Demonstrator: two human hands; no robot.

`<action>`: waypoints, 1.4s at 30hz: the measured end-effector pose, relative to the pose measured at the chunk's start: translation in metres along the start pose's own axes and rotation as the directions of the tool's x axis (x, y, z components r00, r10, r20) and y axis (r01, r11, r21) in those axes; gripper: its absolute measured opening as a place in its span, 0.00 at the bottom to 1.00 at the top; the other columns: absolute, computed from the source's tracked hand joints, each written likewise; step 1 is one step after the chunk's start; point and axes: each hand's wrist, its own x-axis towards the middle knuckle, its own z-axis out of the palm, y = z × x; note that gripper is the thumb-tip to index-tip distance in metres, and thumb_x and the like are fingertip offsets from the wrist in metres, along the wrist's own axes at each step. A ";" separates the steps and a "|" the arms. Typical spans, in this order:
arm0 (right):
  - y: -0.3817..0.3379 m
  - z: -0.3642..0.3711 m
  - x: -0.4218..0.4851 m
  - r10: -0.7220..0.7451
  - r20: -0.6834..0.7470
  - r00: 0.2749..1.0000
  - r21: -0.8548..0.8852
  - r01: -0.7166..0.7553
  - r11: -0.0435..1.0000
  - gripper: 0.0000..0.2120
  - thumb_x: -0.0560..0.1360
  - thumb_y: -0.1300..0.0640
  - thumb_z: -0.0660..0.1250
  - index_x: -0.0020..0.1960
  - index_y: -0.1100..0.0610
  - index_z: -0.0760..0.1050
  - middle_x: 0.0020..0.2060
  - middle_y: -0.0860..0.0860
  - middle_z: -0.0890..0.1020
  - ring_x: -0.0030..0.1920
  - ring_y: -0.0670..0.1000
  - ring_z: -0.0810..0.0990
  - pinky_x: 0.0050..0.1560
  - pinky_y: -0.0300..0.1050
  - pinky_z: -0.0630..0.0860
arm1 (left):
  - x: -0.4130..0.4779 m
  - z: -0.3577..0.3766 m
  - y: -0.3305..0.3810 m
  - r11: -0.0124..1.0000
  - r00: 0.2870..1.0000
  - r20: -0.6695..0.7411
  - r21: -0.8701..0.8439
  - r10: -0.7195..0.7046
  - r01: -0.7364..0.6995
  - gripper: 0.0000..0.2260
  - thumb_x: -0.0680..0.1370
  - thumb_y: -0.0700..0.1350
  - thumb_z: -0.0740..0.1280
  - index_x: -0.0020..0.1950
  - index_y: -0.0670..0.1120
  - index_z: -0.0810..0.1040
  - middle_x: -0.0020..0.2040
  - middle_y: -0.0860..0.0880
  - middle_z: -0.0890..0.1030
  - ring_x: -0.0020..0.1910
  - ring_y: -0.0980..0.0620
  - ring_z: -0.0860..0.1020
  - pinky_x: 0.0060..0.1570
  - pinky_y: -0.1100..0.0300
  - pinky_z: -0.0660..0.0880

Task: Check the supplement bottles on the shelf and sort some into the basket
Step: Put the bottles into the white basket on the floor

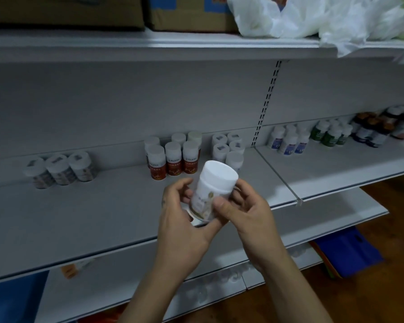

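Tilted white-capped bottle (213, 184) sits between left hand (182, 219) and right hand (245, 213), fingers curled round it

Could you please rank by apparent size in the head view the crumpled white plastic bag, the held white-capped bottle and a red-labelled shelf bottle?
1. Crumpled white plastic bag
2. Held white-capped bottle, enlarged by nearness
3. Red-labelled shelf bottle, farther back; real order unsure

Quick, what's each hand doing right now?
The left hand holds the white bottle, fingers curled round its side.
The right hand holds the same bottle, thumb pressed on the label.
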 end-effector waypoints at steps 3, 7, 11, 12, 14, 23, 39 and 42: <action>-0.002 0.005 0.005 0.047 -0.059 0.997 0.078 -0.042 0.996 0.18 0.69 0.55 0.69 0.57 0.59 0.79 0.46 0.54 0.86 0.47 0.51 0.85 0.43 0.38 0.80 | 0.004 -0.003 0.002 0.999 0.998 0.052 0.025 0.028 -0.029 0.34 0.59 0.51 0.83 0.60 0.55 0.70 0.55 0.54 0.74 0.48 0.62 0.73 0.43 0.75 0.68; -0.002 0.007 0.010 0.068 -0.026 0.997 0.054 -0.066 0.996 0.18 0.72 0.53 0.67 0.58 0.60 0.79 0.49 0.55 0.86 0.49 0.51 0.84 0.45 0.38 0.79 | 0.009 -0.004 0.005 0.999 0.998 0.065 0.038 0.019 -0.022 0.32 0.60 0.54 0.82 0.58 0.55 0.69 0.56 0.55 0.74 0.49 0.62 0.73 0.43 0.74 0.68; 0.000 0.008 0.014 -0.007 -0.058 0.998 -0.007 0.006 1.000 0.20 0.65 0.55 0.72 0.57 0.53 0.79 0.47 0.52 0.86 0.49 0.48 0.84 0.45 0.38 0.79 | 0.017 -0.005 0.008 0.997 0.995 0.100 0.077 -0.017 0.009 0.27 0.60 0.56 0.78 0.52 0.56 0.67 0.53 0.55 0.75 0.48 0.65 0.74 0.41 0.75 0.68; 0.001 0.010 0.015 -0.015 -0.066 0.998 -0.014 0.014 1.000 0.21 0.64 0.55 0.73 0.57 0.52 0.79 0.47 0.52 0.86 0.49 0.48 0.84 0.46 0.39 0.79 | 0.019 -0.006 0.008 0.997 0.995 0.103 0.083 -0.017 0.009 0.26 0.61 0.56 0.77 0.50 0.56 0.67 0.52 0.55 0.75 0.47 0.65 0.74 0.40 0.75 0.69; 0.002 0.012 0.015 -0.027 -0.085 0.996 -0.025 0.025 0.999 0.22 0.64 0.53 0.73 0.58 0.52 0.78 0.48 0.53 0.85 0.50 0.49 0.84 0.47 0.40 0.79 | 0.023 -0.007 0.007 0.996 0.994 0.104 0.084 -0.020 0.011 0.24 0.62 0.54 0.78 0.50 0.56 0.68 0.51 0.55 0.75 0.44 0.62 0.75 0.39 0.72 0.70; 0.002 0.003 0.022 0.089 -0.085 0.992 0.053 -0.085 0.995 0.21 0.72 0.51 0.66 0.62 0.58 0.77 0.53 0.56 0.84 0.53 0.56 0.83 0.50 0.46 0.79 | 0.023 -0.017 0.007 0.982 0.979 0.200 -0.173 -0.037 0.073 0.26 0.73 0.41 0.74 0.69 0.54 0.71 0.56 0.50 0.79 0.51 0.60 0.79 0.43 0.70 0.75; -0.001 0.001 0.032 0.079 -0.098 0.992 -0.064 -0.085 0.994 0.16 0.70 0.49 0.69 0.56 0.53 0.81 0.49 0.54 0.85 0.48 0.53 0.82 0.42 0.46 0.77 | 0.029 -0.021 -0.003 0.996 0.984 0.177 -0.077 -0.020 0.034 0.26 0.71 0.46 0.76 0.64 0.60 0.71 0.56 0.53 0.76 0.50 0.62 0.77 0.45 0.67 0.76; -0.005 -0.005 0.035 0.081 -0.064 0.995 -0.051 -0.084 0.995 0.13 0.73 0.52 0.66 0.55 0.54 0.81 0.48 0.54 0.85 0.50 0.52 0.82 0.45 0.45 0.78 | 0.028 -0.025 0.000 0.985 0.976 0.217 -0.174 0.023 0.015 0.24 0.73 0.47 0.72 0.67 0.55 0.69 0.57 0.55 0.78 0.55 0.60 0.78 0.48 0.63 0.78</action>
